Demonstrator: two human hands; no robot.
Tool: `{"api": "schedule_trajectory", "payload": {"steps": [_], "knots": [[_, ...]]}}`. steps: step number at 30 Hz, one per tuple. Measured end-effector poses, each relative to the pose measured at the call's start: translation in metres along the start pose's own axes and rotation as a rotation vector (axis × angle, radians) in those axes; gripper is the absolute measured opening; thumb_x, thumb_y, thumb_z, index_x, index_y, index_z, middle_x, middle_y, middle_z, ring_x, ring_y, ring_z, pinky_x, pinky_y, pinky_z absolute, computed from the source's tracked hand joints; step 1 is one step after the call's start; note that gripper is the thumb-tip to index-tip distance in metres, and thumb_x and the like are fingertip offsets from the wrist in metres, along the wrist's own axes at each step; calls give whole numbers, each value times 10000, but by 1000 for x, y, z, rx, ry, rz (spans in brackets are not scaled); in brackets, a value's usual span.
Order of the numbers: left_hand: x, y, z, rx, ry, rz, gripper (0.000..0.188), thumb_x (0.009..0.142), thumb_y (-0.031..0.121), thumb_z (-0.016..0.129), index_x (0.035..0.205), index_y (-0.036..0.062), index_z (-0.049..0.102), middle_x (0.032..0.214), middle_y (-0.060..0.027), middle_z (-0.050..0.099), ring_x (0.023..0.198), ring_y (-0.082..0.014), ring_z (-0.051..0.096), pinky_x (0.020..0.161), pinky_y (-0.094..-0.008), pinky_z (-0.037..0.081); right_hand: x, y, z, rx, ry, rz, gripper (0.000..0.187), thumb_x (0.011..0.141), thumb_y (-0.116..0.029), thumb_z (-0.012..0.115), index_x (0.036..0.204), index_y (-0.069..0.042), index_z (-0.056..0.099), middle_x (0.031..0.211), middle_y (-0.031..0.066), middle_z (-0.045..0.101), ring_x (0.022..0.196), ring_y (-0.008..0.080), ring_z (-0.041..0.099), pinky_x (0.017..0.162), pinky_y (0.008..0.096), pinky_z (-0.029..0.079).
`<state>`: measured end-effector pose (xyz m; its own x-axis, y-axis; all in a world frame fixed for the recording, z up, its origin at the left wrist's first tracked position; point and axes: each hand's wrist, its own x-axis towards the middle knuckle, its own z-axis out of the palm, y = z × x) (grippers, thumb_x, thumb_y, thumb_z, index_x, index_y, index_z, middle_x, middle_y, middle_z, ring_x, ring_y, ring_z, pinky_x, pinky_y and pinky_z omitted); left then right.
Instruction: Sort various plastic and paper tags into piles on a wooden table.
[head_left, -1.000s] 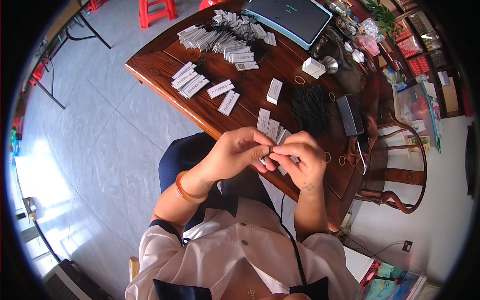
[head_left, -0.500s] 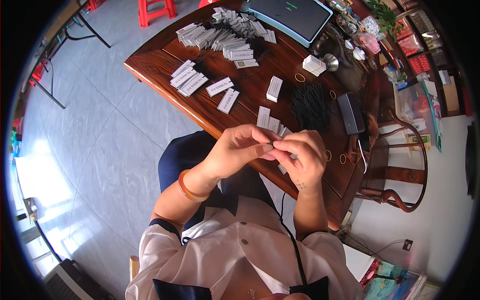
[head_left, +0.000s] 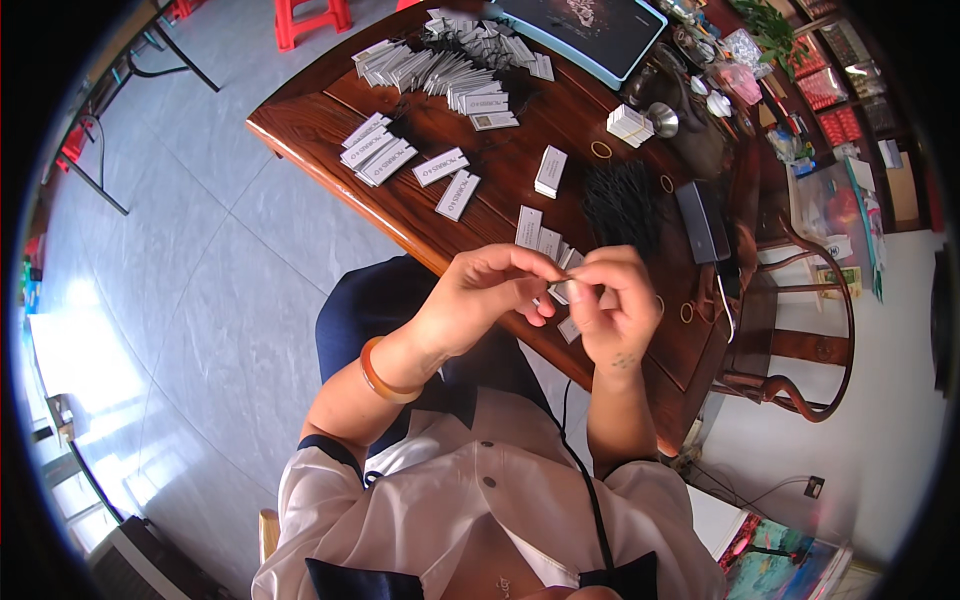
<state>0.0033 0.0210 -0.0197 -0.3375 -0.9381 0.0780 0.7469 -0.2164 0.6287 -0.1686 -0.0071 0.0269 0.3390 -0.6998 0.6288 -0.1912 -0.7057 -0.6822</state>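
Observation:
My left hand [head_left: 490, 295] and my right hand [head_left: 615, 305] meet at the fingertips above the table's near edge. Each is closed in a pinch, and what lies between the fingers is too small to make out. Just beyond them, several white tags [head_left: 531, 226] lie in an overlapping row, partly hidden by my fingers. A bundle of black strings [head_left: 620, 208] rests past my right hand. Left of the row stands a small stack of white tags [head_left: 549, 171]. Farther left are loose printed tags [head_left: 457, 196] and an overlapping group of tags [head_left: 378, 152].
A large heap of strung tags [head_left: 440, 78] covers the far left of the wooden table [head_left: 330, 195]. At the back lies a dark tablet-like board [head_left: 585, 35]. A grey box [head_left: 702, 222] and rubber bands [head_left: 600, 150] sit to the right, beside a wooden chair [head_left: 810, 348].
My right hand has turned and shifted slightly right, its thumb now more upright. My left fingers have opened out a little, still meeting the right at the tips. The far board's screen shows a different picture.

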Motion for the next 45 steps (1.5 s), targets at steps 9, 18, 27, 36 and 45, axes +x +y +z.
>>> {"api": "schedule_trajectory", "payload": {"steps": [9,18,27,36,45], "knots": [[0,-2,4,207,59,116,145,886,-27,596,1009,-31,672,1021,-111,648,814,-139,649,683,-241,558,-9,13,-4,220,79,100,156,830,89,625,956,14,571,930,87,554,795,126,522,725,238,443],[3,-4,3,430,96,70,119,910,38,619,989,-8,695,951,-72,650,730,-108,632,596,-202,516,-9,11,-4,343,69,281,119,857,69,609,959,25,567,940,73,561,798,100,538,722,234,451],[1,4,-4,297,-33,-84,161,943,126,606,1006,-10,664,871,-44,666,737,-100,635,613,-223,530,-2,13,-9,320,-288,318,254,843,7,671,1091,36,624,1150,123,558,861,116,551,724,250,482],[0,8,-5,386,-62,-48,161,952,114,579,1016,-7,663,918,-65,680,747,-105,639,625,-227,543,-2,16,-10,246,14,323,56,886,-17,645,867,27,674,935,71,634,678,77,551,577,207,449],[4,4,-10,185,-91,-88,204,974,95,522,1084,-51,612,1038,-140,648,878,-198,652,756,-318,579,1,13,-6,472,-126,503,88,872,-30,670,934,27,694,947,58,639,756,106,598,641,228,483]]}}
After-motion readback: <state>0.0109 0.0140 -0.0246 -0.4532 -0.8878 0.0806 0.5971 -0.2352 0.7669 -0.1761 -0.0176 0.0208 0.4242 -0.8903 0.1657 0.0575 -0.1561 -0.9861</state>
